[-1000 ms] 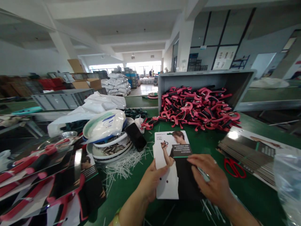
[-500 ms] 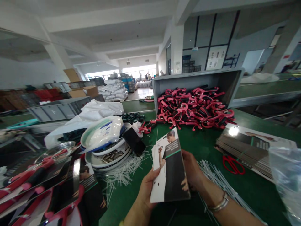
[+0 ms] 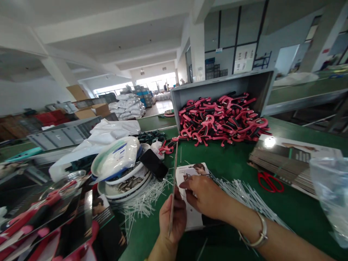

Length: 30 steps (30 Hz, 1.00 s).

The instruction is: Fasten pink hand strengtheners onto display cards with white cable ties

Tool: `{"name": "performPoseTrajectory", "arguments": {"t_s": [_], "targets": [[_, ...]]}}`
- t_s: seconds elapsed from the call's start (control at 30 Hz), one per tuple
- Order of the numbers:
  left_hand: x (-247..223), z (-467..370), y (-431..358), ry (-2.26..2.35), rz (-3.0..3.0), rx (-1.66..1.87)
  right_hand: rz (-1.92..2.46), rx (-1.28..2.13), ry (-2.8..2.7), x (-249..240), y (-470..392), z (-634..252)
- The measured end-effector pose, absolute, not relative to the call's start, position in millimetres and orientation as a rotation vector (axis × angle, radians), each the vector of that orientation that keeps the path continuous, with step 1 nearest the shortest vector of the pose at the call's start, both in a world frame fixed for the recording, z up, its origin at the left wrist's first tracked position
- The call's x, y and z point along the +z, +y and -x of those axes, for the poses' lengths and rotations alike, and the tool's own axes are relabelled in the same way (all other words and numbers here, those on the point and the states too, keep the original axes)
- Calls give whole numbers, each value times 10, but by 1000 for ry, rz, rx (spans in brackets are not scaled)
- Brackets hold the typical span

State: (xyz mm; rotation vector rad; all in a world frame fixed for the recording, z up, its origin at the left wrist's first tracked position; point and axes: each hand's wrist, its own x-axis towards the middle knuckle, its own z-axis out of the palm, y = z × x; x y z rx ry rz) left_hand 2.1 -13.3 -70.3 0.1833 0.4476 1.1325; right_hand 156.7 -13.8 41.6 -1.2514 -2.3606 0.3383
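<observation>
My left hand (image 3: 173, 217) grips a thin printed card (image 3: 173, 192), which stands upright and edge-on to the view. Just right of it, another printed card (image 3: 194, 217) lies low over the green table, its white side and a pictured head showing. My right hand (image 3: 202, 192) reaches over this second card from the right, its fingers bent and pointing left near the upright card. Whether those fingers hold anything is too small to tell. White cable ties (image 3: 244, 197) lie beneath and beyond my right wrist.
A grey crate (image 3: 221, 78) of pink-and-black clamps lies behind. Stacked cards (image 3: 282, 159), red scissors (image 3: 270, 182) and a clear bag (image 3: 330, 195) are right. Bowls (image 3: 122, 197), a phone (image 3: 154, 164) and carded clamps (image 3: 40, 217) are left.
The cards held together have separated: one now stands edge-on in my left hand, another lies lower. My right hand has moved left from the cards' right edge to over the lower card.
</observation>
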Motion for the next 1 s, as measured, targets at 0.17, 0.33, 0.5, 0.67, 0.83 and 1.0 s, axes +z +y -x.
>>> {"name": "performPoseTrajectory", "arguments": {"t_s": [0.17,0.33,0.5,0.67,0.83,1.0], "targets": [[-808,10,-123,408,-156,1124,1222,322,-2398,401,-116,-1601],[-807,23,-142,448,-226,1113,1201,309,-2373,366,-79,-1604],[-792,12,-158,485,-194,1132,1189,287,-2301,338,-31,-1596],[-788,-7,-165,473,-187,1135,1259,247,-2326,377,-40,-1560],[-723,-31,-167,496,-148,1129,1248,297,-2359,371,-59,-1534],[-588,-65,-193,530,-265,981,1155,485,-2044,243,-28,-1511]]}}
